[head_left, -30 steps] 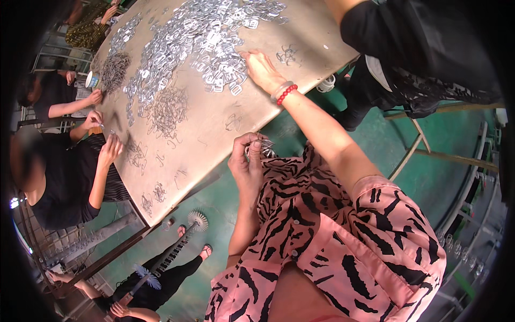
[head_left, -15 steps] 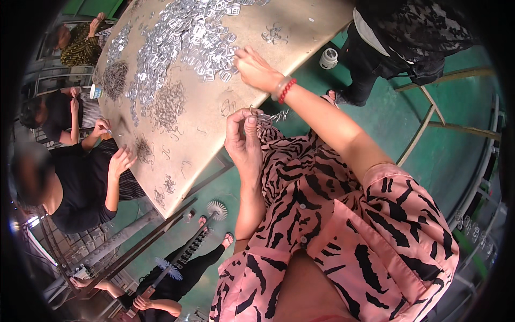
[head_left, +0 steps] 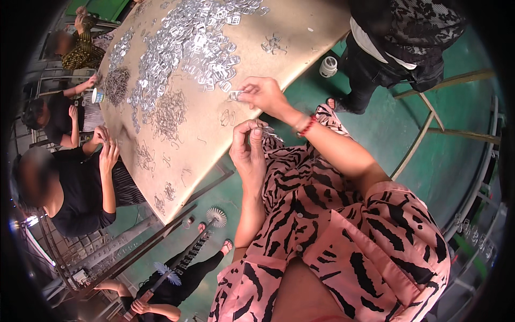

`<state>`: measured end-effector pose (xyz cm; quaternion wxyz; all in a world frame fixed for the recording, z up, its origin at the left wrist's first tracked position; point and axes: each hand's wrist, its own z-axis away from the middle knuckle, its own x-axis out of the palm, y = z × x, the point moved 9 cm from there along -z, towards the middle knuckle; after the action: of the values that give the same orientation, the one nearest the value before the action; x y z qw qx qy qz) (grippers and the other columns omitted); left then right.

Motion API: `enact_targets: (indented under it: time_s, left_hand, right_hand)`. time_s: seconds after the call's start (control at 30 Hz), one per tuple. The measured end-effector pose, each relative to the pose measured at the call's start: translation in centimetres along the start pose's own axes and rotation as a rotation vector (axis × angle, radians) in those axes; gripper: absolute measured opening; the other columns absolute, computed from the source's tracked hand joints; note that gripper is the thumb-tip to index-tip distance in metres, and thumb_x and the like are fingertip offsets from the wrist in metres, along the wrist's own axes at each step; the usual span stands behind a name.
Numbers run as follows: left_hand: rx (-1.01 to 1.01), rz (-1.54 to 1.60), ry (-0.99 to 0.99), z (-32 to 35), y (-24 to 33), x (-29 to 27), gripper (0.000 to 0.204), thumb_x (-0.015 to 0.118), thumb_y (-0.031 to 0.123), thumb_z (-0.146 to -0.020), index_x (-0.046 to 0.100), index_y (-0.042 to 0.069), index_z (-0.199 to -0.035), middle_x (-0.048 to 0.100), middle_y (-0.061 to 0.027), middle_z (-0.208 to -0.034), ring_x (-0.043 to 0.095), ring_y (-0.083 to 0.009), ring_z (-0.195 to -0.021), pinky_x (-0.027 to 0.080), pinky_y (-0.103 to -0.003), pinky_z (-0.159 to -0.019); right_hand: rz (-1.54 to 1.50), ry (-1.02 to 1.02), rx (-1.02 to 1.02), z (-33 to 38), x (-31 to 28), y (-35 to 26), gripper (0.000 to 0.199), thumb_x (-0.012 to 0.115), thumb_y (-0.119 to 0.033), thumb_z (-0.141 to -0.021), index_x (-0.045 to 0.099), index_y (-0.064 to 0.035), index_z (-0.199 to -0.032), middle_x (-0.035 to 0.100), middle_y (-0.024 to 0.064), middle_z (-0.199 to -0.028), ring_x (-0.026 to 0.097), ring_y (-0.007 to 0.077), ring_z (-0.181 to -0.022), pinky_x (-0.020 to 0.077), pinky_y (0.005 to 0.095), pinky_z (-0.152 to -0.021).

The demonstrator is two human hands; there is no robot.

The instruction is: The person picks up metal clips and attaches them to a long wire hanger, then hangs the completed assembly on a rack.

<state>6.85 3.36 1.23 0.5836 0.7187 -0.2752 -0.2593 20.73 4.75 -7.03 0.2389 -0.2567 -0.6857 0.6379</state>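
My right hand (head_left: 266,97) is closed in a pinch on a small silver metal buckle (head_left: 234,95), held over the table's near edge. Lower down, just off that edge, my left hand (head_left: 248,145) is closed on a thin wire hook; several shiny metal pieces (head_left: 271,132) dangle beside its fingertips. How the hook and the hanging pieces join is too small to tell. A big pile of silver buckles (head_left: 201,51) covers the far part of the table (head_left: 279,72). Heaps of bent wire hooks (head_left: 167,114) lie left of it, with a few hooks (head_left: 227,117) close to my hands.
Seated people work along the table's left side, the nearest in a black top (head_left: 78,188). At right stands a person in dark clothes (head_left: 397,59), near a white tub (head_left: 328,66) on the green floor. A rack pole with round brushes (head_left: 216,217) is at lower left.
My right hand has come back from the buckle pile toward my left hand, now with a buckle in its fingers. The left hand has shifted only slightly. The nearest co-worker's hands have drawn together.
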Motion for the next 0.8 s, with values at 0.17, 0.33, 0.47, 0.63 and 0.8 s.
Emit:
enact_targets:
  time_s: [0.17,0.33,0.47,0.63,0.8]
  left_hand:
    - [-0.013,-0.024,-0.003,0.0,-1.6,-0.5,0.009,0.051,0.007,-0.093,0.050,0.000,-0.099,0.056,-0.0078,-0.093,0.052,-0.0135,-0.088,0.042,-0.025,-0.083]
    - [-0.029,0.029,-0.006,-0.5,-1.1,-0.5,0.011,0.051,0.008,-0.093,0.050,0.001,-0.100,0.056,-0.0066,-0.093,0.051,-0.0125,-0.089,0.041,-0.025,-0.084]
    - [-0.030,0.009,0.002,-0.5,-0.7,-0.6,0.011,0.051,0.009,-0.093,0.050,0.001,-0.101,0.056,-0.0063,-0.094,0.051,-0.0121,-0.088,0.041,-0.024,-0.084]
    - [-0.015,-0.031,0.009,-0.2,-0.9,-1.1,0.011,0.051,0.009,-0.094,0.050,0.001,-0.101,0.056,-0.0062,-0.094,0.051,-0.0115,-0.089,0.041,-0.024,-0.083]
    - [-0.021,-0.083,0.006,0.0,-1.4,-1.0,0.010,0.051,0.009,-0.094,0.051,0.001,-0.099,0.056,-0.0059,-0.094,0.052,-0.0111,-0.089,0.041,-0.024,-0.083]
  right_hand:
    - [-0.312,-0.076,0.126,3.5,-1.7,-2.6,0.024,0.063,-0.006,-0.081,0.061,0.0030,-0.103,0.064,0.0049,-0.082,0.061,0.0102,-0.066,0.0503,0.0220,-0.060]
    - [-0.811,-0.050,0.306,2.0,-1.7,0.2,0.037,0.054,0.001,-0.084,0.049,0.0069,-0.120,0.060,0.0090,-0.097,0.064,0.0197,-0.084,0.0532,0.0269,-0.078]
    - [-0.861,-0.182,0.380,0.7,-0.2,0.7,0.035,0.054,-0.001,-0.085,0.049,0.0078,-0.119,0.059,0.0094,-0.100,0.063,0.0217,-0.087,0.0512,0.0288,-0.086]
    - [-0.283,-0.171,0.163,0.7,-0.2,-0.9,0.015,0.064,-0.007,-0.083,0.065,0.0036,-0.094,0.065,0.0048,-0.085,0.061,0.0099,-0.080,0.0511,0.0240,-0.075]
    - [-0.233,-0.124,0.096,2.6,-1.1,-3.2,0.014,0.062,-0.003,-0.083,0.065,0.0033,-0.095,0.066,0.0057,-0.085,0.061,0.0087,-0.078,0.0501,0.0225,-0.068]
